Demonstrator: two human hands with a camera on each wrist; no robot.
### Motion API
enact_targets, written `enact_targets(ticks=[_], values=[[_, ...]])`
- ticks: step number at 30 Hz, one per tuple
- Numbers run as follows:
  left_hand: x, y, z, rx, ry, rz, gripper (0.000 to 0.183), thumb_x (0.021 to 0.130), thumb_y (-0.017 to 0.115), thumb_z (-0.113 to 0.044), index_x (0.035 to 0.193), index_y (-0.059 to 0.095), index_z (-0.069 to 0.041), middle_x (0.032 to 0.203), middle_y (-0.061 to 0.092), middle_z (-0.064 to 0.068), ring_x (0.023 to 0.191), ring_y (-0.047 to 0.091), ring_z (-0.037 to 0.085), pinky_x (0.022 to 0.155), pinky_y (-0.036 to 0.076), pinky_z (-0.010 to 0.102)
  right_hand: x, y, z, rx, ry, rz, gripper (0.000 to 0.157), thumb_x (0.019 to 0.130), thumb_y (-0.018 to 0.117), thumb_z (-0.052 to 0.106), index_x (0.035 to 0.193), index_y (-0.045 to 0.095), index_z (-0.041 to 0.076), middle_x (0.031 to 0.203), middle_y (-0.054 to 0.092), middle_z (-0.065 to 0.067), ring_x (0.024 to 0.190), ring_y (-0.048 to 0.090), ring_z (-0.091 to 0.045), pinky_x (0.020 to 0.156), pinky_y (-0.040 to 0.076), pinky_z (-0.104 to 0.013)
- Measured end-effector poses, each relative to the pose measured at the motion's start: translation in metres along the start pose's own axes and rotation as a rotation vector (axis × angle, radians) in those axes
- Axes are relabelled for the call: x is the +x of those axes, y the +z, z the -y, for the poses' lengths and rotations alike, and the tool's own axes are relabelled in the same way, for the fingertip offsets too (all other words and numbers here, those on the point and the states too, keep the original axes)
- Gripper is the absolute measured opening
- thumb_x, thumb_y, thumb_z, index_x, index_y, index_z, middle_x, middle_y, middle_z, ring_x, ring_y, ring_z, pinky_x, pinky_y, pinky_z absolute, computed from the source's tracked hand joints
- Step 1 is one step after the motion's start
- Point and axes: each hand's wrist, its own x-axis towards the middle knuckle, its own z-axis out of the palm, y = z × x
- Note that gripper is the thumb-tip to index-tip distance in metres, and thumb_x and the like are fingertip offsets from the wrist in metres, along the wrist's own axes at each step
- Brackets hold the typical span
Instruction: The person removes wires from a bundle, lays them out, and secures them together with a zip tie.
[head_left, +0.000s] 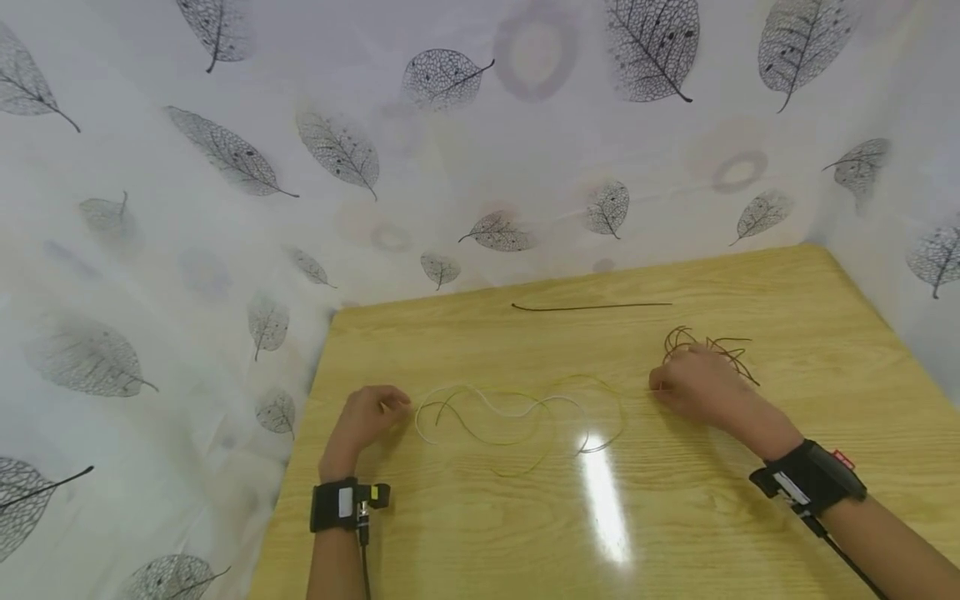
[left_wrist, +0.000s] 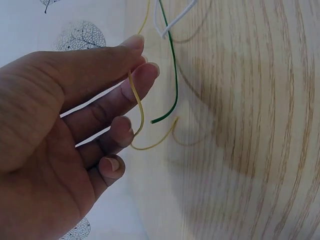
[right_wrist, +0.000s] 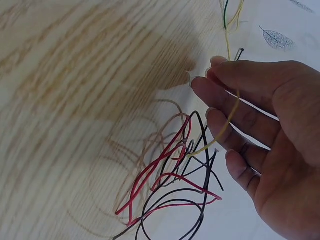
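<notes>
My left hand (head_left: 367, 418) pinches a thin yellow wire (left_wrist: 141, 111) between thumb and forefinger, its tail curving down past the other fingers. Beside those fingertips lie a green wire (left_wrist: 174, 75), with its cut end near, and a white wire (left_wrist: 176, 23). Between thumb and fingers, my right hand (head_left: 697, 385) also pinches a yellow wire (right_wrist: 233, 111). Below that hand sits a loose tangle of red wire (right_wrist: 161, 157) and black wire (right_wrist: 207, 150). In the head view, pale loops of white wire (head_left: 504, 414) and yellow wire (head_left: 621, 408) spread between the hands.
A single dark wire (head_left: 592, 307) lies nearly straight toward the back of the wooden table (head_left: 450, 533). Leaf-printed sheeting (head_left: 525, 150) hangs behind and at both sides. Each wrist wears a black strap (head_left: 335, 505) with a cable (head_left: 365, 558).
</notes>
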Motion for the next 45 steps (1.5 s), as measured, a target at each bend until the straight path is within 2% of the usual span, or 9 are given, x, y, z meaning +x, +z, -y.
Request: enact_targets(ticks=[3, 10, 17, 19, 22, 27, 31, 36, 45], values=[[0.0, -0.001, -0.003, -0.016, -0.018, 0.013, 0.016, 0.086, 0.075, -0.02, 0.099, 0.076, -0.012, 0.087, 0.073, 0.004, 0.063, 0.058, 0.015, 0.057, 0.048, 0.031, 0.0, -0.002, 0.003, 0.013, 0.003, 0.022, 0.012, 0.074, 0.082, 0.026, 0.082, 0.075, 0.022, 0.068, 0.067, 0.009, 0.068, 0.061, -0.019, 0.084, 0.047, -0.047], [0.002, -0.003, -0.008, -0.03, 0.005, 0.037, 0.021, 0.085, 0.076, -0.025, 0.102, 0.075, -0.012, 0.086, 0.073, 0.002, 0.061, 0.058, 0.014, 0.055, 0.048, 0.031, 0.001, -0.007, 0.012, 0.041, 0.008, 0.098, 0.035, 0.068, 0.081, 0.048, 0.09, 0.077, 0.022, 0.069, 0.064, 0.013, 0.067, 0.054, -0.011, 0.077, 0.043, -0.042], [0.006, -0.01, -0.018, -0.001, 0.057, -0.019, 0.022, 0.086, 0.075, -0.021, 0.104, 0.074, -0.008, 0.084, 0.073, 0.001, 0.059, 0.052, 0.016, 0.05, 0.042, 0.029, 0.0, -0.015, 0.013, 0.084, 0.015, 0.075, 0.044, 0.069, 0.076, 0.059, 0.091, 0.078, 0.021, 0.07, 0.067, 0.013, 0.067, 0.058, -0.01, 0.081, 0.046, -0.045], [0.009, -0.012, -0.023, -0.004, 0.075, -0.034, 0.022, 0.087, 0.075, -0.021, 0.104, 0.074, -0.008, 0.086, 0.073, 0.002, 0.062, 0.054, 0.018, 0.052, 0.043, 0.03, 0.0, -0.02, 0.009, 0.097, 0.028, 0.05, 0.039, 0.072, 0.076, 0.056, 0.089, 0.077, 0.021, 0.067, 0.066, 0.014, 0.064, 0.058, -0.009, 0.083, 0.046, -0.048], [0.014, -0.014, -0.029, -0.017, 0.105, -0.052, 0.022, 0.087, 0.074, -0.021, 0.105, 0.074, -0.008, 0.091, 0.073, 0.003, 0.072, 0.058, 0.021, 0.061, 0.047, 0.034, 0.001, -0.028, -0.001, 0.088, 0.047, 0.004, 0.022, 0.076, 0.078, 0.044, 0.084, 0.076, 0.023, 0.064, 0.062, 0.015, 0.058, 0.054, -0.006, 0.077, 0.045, -0.045], [0.019, -0.016, -0.032, -0.017, 0.106, -0.058, 0.02, 0.088, 0.073, -0.02, 0.104, 0.074, -0.008, 0.097, 0.073, 0.005, 0.085, 0.062, 0.025, 0.072, 0.051, 0.041, 0.0, -0.042, -0.019, 0.049, 0.086, -0.073, 0.004, 0.08, 0.078, 0.024, 0.083, 0.078, 0.02, 0.066, 0.068, 0.01, 0.055, 0.055, -0.008, 0.07, 0.044, -0.042], [0.018, -0.015, -0.028, -0.003, 0.091, -0.064, 0.02, 0.089, 0.073, -0.02, 0.104, 0.074, -0.008, 0.106, 0.071, 0.008, 0.087, 0.062, 0.028, 0.074, 0.051, 0.043, -0.006, -0.052, -0.033, 0.014, 0.16, -0.089, 0.009, 0.081, 0.077, 0.019, 0.089, 0.079, 0.016, 0.07, 0.071, 0.004, 0.059, 0.059, -0.015, 0.069, 0.044, -0.044], [0.019, -0.016, -0.026, 0.016, 0.135, -0.116, 0.022, 0.089, 0.072, -0.017, 0.108, 0.072, -0.006, 0.117, 0.065, 0.013, 0.082, 0.059, 0.029, 0.069, 0.05, 0.041, -0.012, -0.058, -0.047, -0.016, 0.238, -0.095, 0.011, 0.082, 0.075, 0.015, 0.092, 0.078, 0.011, 0.071, 0.07, 0.0, 0.064, 0.062, -0.02, 0.069, 0.044, -0.047], [0.026, -0.015, -0.024, 0.004, 0.193, -0.141, 0.024, 0.087, 0.073, -0.01, 0.11, 0.07, -0.003, 0.125, 0.06, 0.016, 0.075, 0.059, 0.025, 0.065, 0.051, 0.04, -0.013, -0.049, -0.056, -0.019, 0.261, -0.148, 0.011, 0.083, 0.072, 0.014, 0.091, 0.078, 0.01, 0.069, 0.071, -0.001, 0.057, 0.06, -0.018, 0.069, 0.044, -0.049]])
